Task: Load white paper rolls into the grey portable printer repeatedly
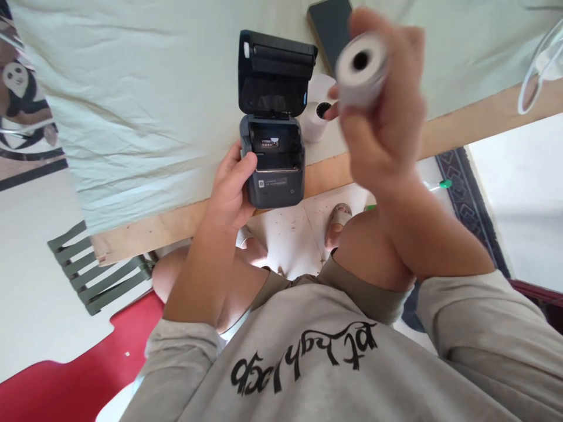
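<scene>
My right hand (387, 117) is raised, fingers closed around a white paper roll (361, 65) with a dark hollow core, blurred. My left hand (231, 190) grips the left side of a dark grey printer (273, 170), lid up, bay exposed. Beyond, between the hands, another white roll (315, 114); farther off, a phone (331, 26).

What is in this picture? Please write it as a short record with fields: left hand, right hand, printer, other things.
left hand: left hand grips the side of the printer
right hand: right hand holds a paper roll raised above the table
printer: dark, lid open, paper bay without a roll, near the table edge
other things: second roll beside the printer; phone behind it; pale cloth over the table
</scene>
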`<state>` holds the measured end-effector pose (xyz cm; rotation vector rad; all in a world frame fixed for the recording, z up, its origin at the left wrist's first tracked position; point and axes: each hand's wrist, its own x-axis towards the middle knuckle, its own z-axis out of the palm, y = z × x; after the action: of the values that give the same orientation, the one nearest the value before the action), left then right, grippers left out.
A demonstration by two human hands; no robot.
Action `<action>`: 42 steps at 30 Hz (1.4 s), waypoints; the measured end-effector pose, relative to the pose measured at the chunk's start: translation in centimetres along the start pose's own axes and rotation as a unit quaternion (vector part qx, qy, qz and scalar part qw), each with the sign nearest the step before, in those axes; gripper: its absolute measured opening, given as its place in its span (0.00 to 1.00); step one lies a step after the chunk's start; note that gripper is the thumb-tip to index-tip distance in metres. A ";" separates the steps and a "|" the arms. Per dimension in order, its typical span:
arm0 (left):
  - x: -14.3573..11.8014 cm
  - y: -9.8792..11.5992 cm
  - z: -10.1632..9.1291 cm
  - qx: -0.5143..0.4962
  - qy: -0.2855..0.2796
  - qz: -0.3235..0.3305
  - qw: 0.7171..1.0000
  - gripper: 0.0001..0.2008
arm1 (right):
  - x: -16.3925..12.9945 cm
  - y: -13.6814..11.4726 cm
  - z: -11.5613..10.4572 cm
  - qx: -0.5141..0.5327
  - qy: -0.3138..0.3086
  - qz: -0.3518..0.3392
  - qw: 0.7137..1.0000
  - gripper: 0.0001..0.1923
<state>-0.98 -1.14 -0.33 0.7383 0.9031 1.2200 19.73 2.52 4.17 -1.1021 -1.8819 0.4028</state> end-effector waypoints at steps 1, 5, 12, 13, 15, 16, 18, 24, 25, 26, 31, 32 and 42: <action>-0.1 0.0 0.0 -0.012 -0.005 -0.002 1.000 0.14 | 0.0 -0.5 0.6 -0.021 -0.012 -0.063 0.998 0.26; -0.6 0.1 -0.2 -0.035 -0.014 -0.019 0.999 0.17 | 0.4 -0.7 2.7 -0.026 -0.061 -0.183 0.981 0.19; -0.8 0.5 -0.5 -0.032 -0.021 -0.039 0.998 0.20 | 0.5 -1.1 3.9 -0.026 -0.107 -0.105 0.988 0.12; -0.8 0.5 -0.5 -0.033 -0.021 -0.043 0.998 0.21 | 0.4 -1.1 4.0 -0.020 -0.103 -0.100 0.989 0.11; -0.8 0.5 -0.5 -0.036 -0.015 -0.044 0.998 0.20 | 0.3 -1.1 4.2 -0.020 -0.104 -0.091 0.990 0.10; -0.7 0.6 -0.5 -0.036 -0.013 -0.044 0.998 0.20 | 0.3 -0.9 4.3 -0.026 -0.109 -0.088 0.990 0.08; -0.7 0.6 -0.3 -0.034 -0.010 -0.047 0.998 0.18 | 0.4 -0.6 4.5 -0.049 -0.125 -0.088 0.987 0.05; -0.7 0.5 -0.1 -0.033 -0.017 -0.043 0.998 0.18 | 0.5 -0.8 4.3 -0.089 -0.119 -0.087 0.985 0.10; -0.7 0.4 -0.1 -0.033 -0.017 -0.039 0.999 0.17 | 0.6 -1.0 4.3 -0.102 -0.117 -0.082 0.984 0.11; -0.7 0.4 -0.1 -0.034 -0.016 -0.035 0.999 0.16 | 0.6 -1.2 4.2 -0.114 -0.114 -0.085 0.983 0.11; -0.6 0.4 0.2 -0.036 -0.011 -0.024 0.999 0.15 | 0.4 -1.5 3.5 -0.096 -0.008 -0.213 0.972 0.13; -0.6 0.5 0.2 -0.039 -0.003 -0.019 0.999 0.15 | 0.1 -1.5 3.3 -0.090 0.013 -0.234 0.968 0.12; -0.2 0.4 -0.3 0.021 -0.002 -0.023 0.999 0.28 | -2.6 -2.1 4.6 -0.024 -0.029 -0.269 0.962 0.10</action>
<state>-1.44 -1.22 -0.06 0.7497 0.9409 1.1605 15.34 -0.09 1.64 -0.5700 -2.1552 0.0777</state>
